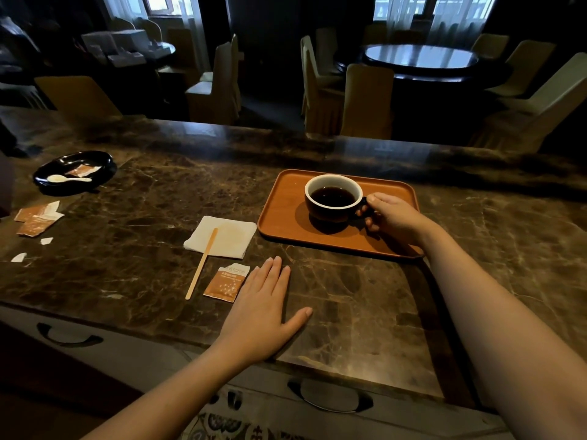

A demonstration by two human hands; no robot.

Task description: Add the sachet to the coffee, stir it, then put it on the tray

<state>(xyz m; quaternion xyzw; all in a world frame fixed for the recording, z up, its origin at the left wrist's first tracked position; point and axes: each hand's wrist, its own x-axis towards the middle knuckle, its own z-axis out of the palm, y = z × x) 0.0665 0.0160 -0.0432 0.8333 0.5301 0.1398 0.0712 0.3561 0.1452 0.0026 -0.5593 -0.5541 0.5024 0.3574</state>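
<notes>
A dark cup with a white inside [333, 198], filled with black coffee, stands on the orange tray [286, 223]. My right hand [394, 220] grips the cup's handle from the right. A torn-open orange sachet [226, 282] lies flat on the marble counter, just left of my left hand [263, 309]. That hand rests palm down on the counter, fingers spread, holding nothing. A wooden stir stick [202, 263] lies with its far end on a stained white napkin [222, 236], left of the tray.
A black dish [74, 169] with a white spoon and a sachet sits at the far left. Several torn sachets [38, 219] and paper scraps lie near it. Drawer handles run under the counter's front edge. Covered chairs and tables stand beyond the counter.
</notes>
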